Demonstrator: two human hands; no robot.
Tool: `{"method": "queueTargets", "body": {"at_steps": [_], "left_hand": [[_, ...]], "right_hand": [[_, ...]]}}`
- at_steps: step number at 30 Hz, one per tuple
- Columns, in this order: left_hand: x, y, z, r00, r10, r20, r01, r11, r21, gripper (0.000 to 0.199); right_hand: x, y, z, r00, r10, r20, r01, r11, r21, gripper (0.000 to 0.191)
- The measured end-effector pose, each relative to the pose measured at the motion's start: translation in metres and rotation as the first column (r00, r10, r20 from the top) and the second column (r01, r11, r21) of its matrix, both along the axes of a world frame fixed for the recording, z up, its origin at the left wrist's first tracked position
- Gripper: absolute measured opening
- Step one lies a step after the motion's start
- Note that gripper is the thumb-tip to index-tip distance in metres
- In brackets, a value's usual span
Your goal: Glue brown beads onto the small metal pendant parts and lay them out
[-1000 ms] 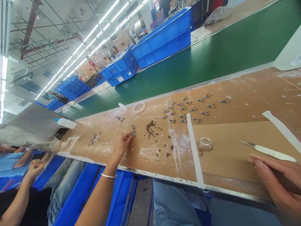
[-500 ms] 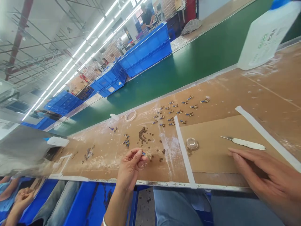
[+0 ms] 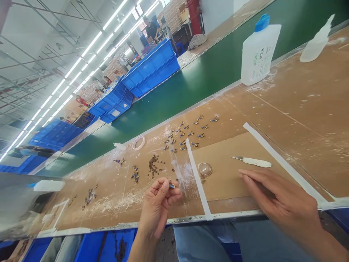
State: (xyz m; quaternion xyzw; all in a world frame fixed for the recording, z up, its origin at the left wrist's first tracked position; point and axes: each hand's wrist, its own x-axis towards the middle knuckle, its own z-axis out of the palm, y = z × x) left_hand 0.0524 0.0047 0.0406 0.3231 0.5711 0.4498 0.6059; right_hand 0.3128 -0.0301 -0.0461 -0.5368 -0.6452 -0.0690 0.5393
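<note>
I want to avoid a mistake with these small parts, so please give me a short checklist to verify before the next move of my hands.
1. Small blue-and-gold piece held in the left hand: ok, between the fingers.
2. Right hand free of small parts: cannot tell, its fingertips are close together.
3. Knife lying down, not touched: ok, but the right fingertips are near its blade.
4. Brown discs all in one tight pile: not ok, some lie scattered.
5. Contents of clear round dish: cannot tell.
</note>
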Motion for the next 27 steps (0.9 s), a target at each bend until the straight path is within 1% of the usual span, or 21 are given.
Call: {"method": "queueTargets", "body": {"at_steps": [2, 4, 5, 7, 9, 10, 12, 15, 20, 24, 27], "left_hand": [[0.0, -0.003, 0.0, 0.997, -0.066, -0.042, 0.066, 0.998, 0.002, 0.024], [-0.001, -0.003, 0.0, 0.977, -0.144, -0.157, 0.146, 0.989, 0.005, 0.026], [-0.002, -0.003, 0.0, 0.955, -0.174, -0.241, 0.18, 0.984, 0.005, 0.028], [-0.003, -0.002, 0.001, 0.888, -0.212, -0.407, 0.239, 0.971, 0.016, 0.031], [-0.003, 0.0, 0.002, 0.839, -0.216, -0.499, 0.283, 0.957, 0.062, 0.033], [-0.002, 0.002, 0.003, 0.834, -0.214, -0.509, 0.299, 0.95, 0.091, 0.033], [0.001, 0.004, 0.004, 0.846, -0.215, -0.488, 0.311, 0.942, 0.125, 0.028], [0.005, 0.007, 0.003, 0.862, -0.195, -0.467, 0.285, 0.95, 0.131, 0.017], [0.009, 0.015, -0.005, 0.863, -0.135, -0.487, 0.246, 0.954, 0.173, 0.018], [0.015, 0.023, -0.01, 0.846, -0.134, -0.516, 0.256, 0.951, 0.172, 0.021], [0.023, 0.028, -0.011, 0.818, -0.138, -0.559, 0.282, 0.942, 0.181, 0.019]], "right_hand": [[0.0, -0.001, 0.0, 1.0, -0.019, -0.003, 0.019, 1.0, -0.01, 0.02], [-0.001, -0.002, 0.0, 1.0, -0.022, -0.015, 0.021, 1.0, -0.021, 0.021], [-0.001, -0.002, 0.0, 1.0, -0.02, -0.021, 0.019, 0.999, -0.025, 0.021], [-0.001, -0.001, -0.001, 1.0, -0.015, -0.024, 0.015, 1.0, -0.018, 0.021], [0.0, 0.0, -0.001, 1.0, -0.014, -0.02, 0.014, 1.0, -0.001, 0.022], [0.0, 0.0, -0.001, 1.0, -0.016, -0.018, 0.016, 1.0, 0.006, 0.023], [-0.001, 0.001, -0.001, 1.0, -0.017, -0.018, 0.017, 1.0, 0.013, 0.023], [-0.001, 0.002, 0.0, 0.999, -0.007, -0.036, 0.007, 1.0, 0.0, 0.022], [0.0, 0.003, 0.001, 0.997, 0.007, -0.081, -0.008, 1.0, -0.011, 0.024], [0.002, 0.004, 0.004, 0.995, 0.024, -0.096, -0.026, 1.0, -0.014, 0.024], [0.002, 0.004, 0.005, 0.995, 0.019, -0.099, -0.022, 1.0, -0.022, 0.024]]}}
